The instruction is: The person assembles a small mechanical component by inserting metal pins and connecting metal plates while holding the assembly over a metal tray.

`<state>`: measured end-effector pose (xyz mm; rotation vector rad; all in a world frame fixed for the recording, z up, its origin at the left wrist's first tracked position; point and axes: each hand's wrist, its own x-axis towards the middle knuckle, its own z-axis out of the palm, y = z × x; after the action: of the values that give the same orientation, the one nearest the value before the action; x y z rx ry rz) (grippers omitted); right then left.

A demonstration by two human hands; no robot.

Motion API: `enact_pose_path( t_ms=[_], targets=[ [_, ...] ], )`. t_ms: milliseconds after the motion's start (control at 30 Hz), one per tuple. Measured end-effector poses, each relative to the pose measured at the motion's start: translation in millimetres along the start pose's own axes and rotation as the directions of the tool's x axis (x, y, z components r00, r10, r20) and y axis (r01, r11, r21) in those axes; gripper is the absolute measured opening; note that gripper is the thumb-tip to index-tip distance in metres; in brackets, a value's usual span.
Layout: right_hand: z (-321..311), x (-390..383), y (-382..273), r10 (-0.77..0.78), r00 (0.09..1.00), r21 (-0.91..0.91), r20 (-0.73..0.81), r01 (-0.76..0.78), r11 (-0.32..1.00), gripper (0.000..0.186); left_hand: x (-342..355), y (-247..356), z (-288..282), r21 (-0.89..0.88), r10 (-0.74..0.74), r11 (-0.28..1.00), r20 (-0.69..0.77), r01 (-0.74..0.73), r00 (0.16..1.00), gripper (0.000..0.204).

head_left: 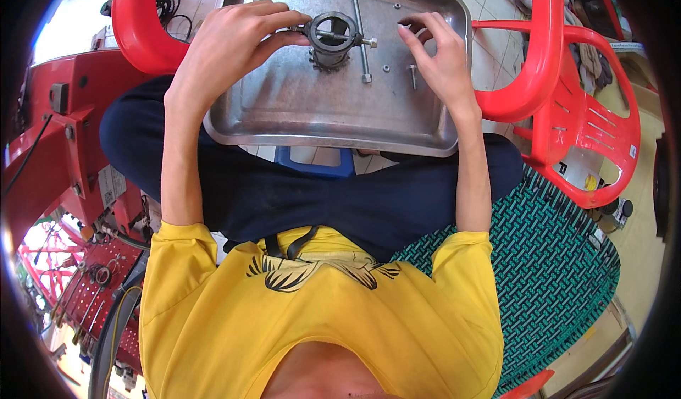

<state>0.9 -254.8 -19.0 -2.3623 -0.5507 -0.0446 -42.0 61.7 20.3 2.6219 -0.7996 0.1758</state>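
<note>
Pinched dark, toothed metal collar [332, 47] with left hand [245, 34]; held right hand [441, 53] half-curled, seemingly empty; right of both, saw white label [633, 151] on red chair [574, 115].

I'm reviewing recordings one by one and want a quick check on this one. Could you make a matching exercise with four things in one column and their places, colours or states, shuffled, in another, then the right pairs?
Things:
1. left hand
2. right hand
3. long metal rod
4. woven surface

Places, colours or states:
A. green and dark
B. fingers curled, over the tray's right side
C. pinching at the left side of the ring-shaped metal part
D. lying in the metal tray

Right pairs: 1-C, 2-B, 3-D, 4-A
</note>
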Motion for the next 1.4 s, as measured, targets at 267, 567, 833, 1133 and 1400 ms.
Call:
enact_pose_path(
  t_ms=[267,567,833,1133,1400],
  targets=[
    [-4,0,5,0.115,0.993,-0.186,0.021,-0.109,0.977,0.024,8,12,9,-0.201,0.059,0.977,-0.075,-0.073,0.995,0.076],
    [19,1,-11,0.062,0.996,-0.183,0.068,-0.049,0.982,0.032,17,24,30,-0.518,-0.122,0.851,-0.037,0.086,0.992,0.066],
    [28,5,-15,-0.054,0.993,-0.263,0.104,0.08,0.961,0.042,19,10,35,-0.781,-0.571,0.553,-0.103,0.29,0.814,0.051],
    [39,0,-22,-0.181,0.969,-0.43,0.169,0.238,0.871,0.048,21,-10,40,-0.992,-0.75,-0.125,0.113,0.027,0.652,0.045],
    [52,0,-25,-0.292,0.939,-0.506,0.181,0.343,0.792,0.036,31,12,41,-0.958,-0.762,-0.254,0.283,0.133,0.583,0.047]
  ],
)
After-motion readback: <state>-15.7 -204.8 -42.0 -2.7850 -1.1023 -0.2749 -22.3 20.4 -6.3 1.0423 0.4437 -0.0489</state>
